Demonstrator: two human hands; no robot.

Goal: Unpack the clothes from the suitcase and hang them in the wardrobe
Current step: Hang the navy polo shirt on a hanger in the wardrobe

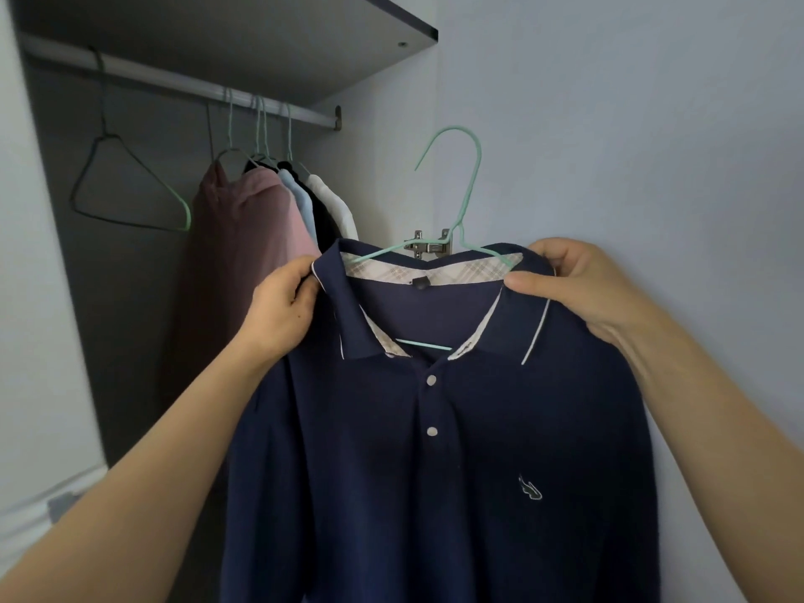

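Matt navy knit-cloth polo shirt [435, 450], smooth mint coated-wire hanger [467, 185], shiny metal hinge [428, 245]

A pale blue-grey wall [631, 124] fills the right side. A silver metal hinge [428, 245] sits at its left edge. Low on the left runs a blurred white band [35, 522] bearing a small grey piece [63, 506], too blurred to identify.

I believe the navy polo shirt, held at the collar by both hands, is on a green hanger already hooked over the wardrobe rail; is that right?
Not quite: the head view shows the hook of the green hanger free in the air, off the wardrobe rail. The navy polo shirt is on that hanger, held at the collar by the left hand and right hand.
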